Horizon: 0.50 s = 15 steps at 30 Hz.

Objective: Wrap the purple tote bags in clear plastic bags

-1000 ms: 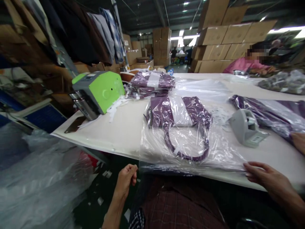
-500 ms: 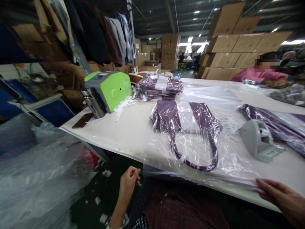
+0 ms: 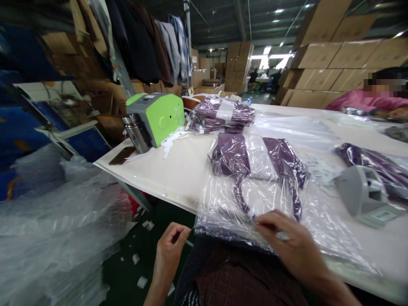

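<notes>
A purple bag (image 3: 231, 155) with a white wrap (image 3: 259, 157) round its middle lies inside a clear plastic bag (image 3: 219, 204) at the table's front edge. Its purple strap loops toward me under the film. My right hand (image 3: 287, 242) is over the front part of the plastic, thumb and fingertips together near the strap's lower end; what they hold is hidden. My left hand (image 3: 174, 242) is pinched just off the table edge, beside the plastic's left corner, with something thin at its fingertips that I cannot make out.
Bagged purple items (image 3: 223, 112) are piled behind, beside a green-and-grey machine (image 3: 165, 117), a steel flask (image 3: 136, 134) and a phone (image 3: 121, 156). A grey dispenser (image 3: 363, 195) stands right, near another bagged item (image 3: 376, 165). A person in pink (image 3: 350, 100) sits across the table.
My right hand has moved left from the plastic's right corner to its front middle. The front of the plastic is more crumpled and drawn up. The view has shifted slightly left.
</notes>
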Tool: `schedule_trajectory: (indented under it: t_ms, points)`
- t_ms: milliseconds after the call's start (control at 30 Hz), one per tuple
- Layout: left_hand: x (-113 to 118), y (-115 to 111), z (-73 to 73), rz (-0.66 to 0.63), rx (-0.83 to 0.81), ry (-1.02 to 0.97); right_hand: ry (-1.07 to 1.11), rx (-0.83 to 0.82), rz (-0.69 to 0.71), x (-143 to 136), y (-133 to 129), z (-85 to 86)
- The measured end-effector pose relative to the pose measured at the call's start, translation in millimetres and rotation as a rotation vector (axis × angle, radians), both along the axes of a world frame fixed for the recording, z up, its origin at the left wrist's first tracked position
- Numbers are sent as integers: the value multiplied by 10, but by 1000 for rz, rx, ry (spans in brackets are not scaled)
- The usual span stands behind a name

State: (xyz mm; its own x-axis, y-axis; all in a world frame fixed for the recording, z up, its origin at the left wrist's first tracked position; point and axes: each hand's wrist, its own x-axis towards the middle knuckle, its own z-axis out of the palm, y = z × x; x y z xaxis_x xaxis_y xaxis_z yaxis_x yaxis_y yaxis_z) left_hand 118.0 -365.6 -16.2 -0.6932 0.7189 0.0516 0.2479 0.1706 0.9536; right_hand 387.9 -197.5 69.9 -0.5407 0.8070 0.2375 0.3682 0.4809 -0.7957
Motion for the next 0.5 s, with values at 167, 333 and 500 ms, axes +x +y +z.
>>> schedule_trajectory:
  t_ms: [167, 333, 500]
  points:
    - [103, -103, 141, 24, 82, 189, -109, 351, 512, -1270, -357, -262]
    - [145, -234, 23, 0, 105, 344, -139, 474, 575, -1366, -379, -527]
    - [215, -301, -103, 23, 153, 408, -58, 417, 508, -1310, -404, -739]
